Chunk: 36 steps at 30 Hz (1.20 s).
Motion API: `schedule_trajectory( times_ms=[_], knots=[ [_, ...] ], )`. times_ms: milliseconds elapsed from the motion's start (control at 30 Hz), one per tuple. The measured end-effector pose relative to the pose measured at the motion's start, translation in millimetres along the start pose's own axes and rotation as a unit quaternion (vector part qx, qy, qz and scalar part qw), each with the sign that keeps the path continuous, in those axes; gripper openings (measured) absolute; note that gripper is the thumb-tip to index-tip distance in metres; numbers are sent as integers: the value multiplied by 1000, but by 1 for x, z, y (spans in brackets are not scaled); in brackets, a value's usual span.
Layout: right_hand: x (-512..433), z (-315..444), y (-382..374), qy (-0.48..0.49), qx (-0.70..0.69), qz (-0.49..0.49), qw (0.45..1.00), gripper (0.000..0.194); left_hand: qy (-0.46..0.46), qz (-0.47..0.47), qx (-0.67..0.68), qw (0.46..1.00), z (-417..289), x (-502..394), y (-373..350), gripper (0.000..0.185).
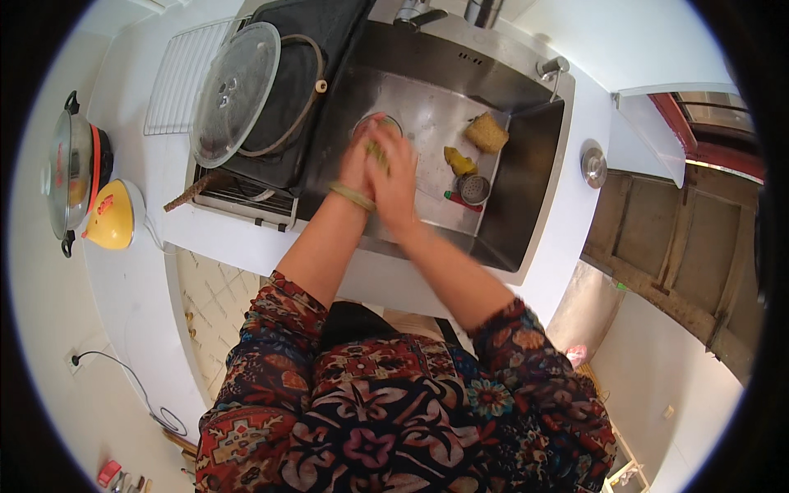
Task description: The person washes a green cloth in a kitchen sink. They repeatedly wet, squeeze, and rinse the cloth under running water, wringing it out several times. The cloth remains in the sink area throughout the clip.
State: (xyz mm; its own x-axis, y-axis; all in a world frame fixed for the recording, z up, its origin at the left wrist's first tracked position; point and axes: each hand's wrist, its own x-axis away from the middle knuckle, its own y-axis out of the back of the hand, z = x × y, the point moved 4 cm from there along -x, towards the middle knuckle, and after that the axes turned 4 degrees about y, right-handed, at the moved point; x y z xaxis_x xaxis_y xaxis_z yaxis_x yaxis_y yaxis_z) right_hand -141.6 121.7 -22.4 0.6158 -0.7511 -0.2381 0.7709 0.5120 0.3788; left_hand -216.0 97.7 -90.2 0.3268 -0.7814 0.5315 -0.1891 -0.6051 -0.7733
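Both hands are together over the left part of the stainless steel sink (425, 105), blurred by motion. My left hand (359, 163), with a pale green bangle (352, 196) at the wrist, lies against my right hand (393, 172). Something greenish (377, 154) shows between them; what it is and which hand holds it cannot be told. Behind the fingers a round rim is partly visible. To the right in the sink lie a tan sponge-like block (487, 132), a yellow-green crumpled piece (460, 161), a perforated metal strainer (474, 188) and a red and green object (462, 202).
Left of the sink, a glass turntable plate (237, 95) and a ring (321, 86) rest on a black tray (296, 111) over a rack. A faucet (412, 13) stands at the back edge. A round metal drain cover (593, 167) sits on the right counter.
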Motion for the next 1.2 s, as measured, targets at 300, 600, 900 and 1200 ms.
schedule_trajectory(
  times_ms=[300,600,900,1200],
  knots=[
    [10,13,5,45,18,10,999,37,-32,-62,-117,991,-9,-3,3,26],
    [-27,-36,6,9,43,-29,999,39,-25,-86,-73,993,9,15,-16,25],
    [-41,-73,8,-103,12,-84,991,35,-7,-101,-86,991,19,23,-21,27],
    [-25,-59,8,-78,52,-40,995,43,31,15,-46,998,25,21,-13,32]
  ],
)
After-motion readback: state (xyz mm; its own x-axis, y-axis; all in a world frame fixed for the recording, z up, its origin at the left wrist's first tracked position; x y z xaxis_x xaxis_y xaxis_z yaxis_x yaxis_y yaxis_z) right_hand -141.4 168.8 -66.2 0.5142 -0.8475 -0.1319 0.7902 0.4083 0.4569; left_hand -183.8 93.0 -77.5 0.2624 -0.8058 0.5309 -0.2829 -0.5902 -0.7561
